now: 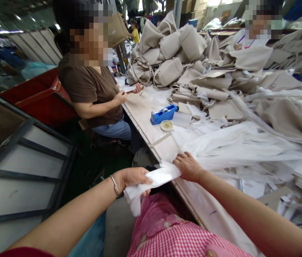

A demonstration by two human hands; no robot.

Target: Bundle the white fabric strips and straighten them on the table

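A folded strip of thin white material [164,175] stretches between my two hands above my lap, beside the table edge. My left hand [134,177], with a bracelet at the wrist, is closed around its near part, thumb on top, and a loose end hangs below the fingers. At the strip's other end, my right hand [188,166] is closed on it with bent fingers, over the table's edge; the fingertips are partly hidden. Just beyond the right hand lies a heap of long white sheets [236,142]. Whether the strip is paper or fabric I cannot tell.
On the table [151,134] stand a blue tape dispenser [164,114] and a small round dish [166,125]. Beige bags [169,69] are piled behind. A co-worker [92,92] sits at left holding a white piece [128,88]. A red bin [33,96] and framed panel [25,175] stand left.
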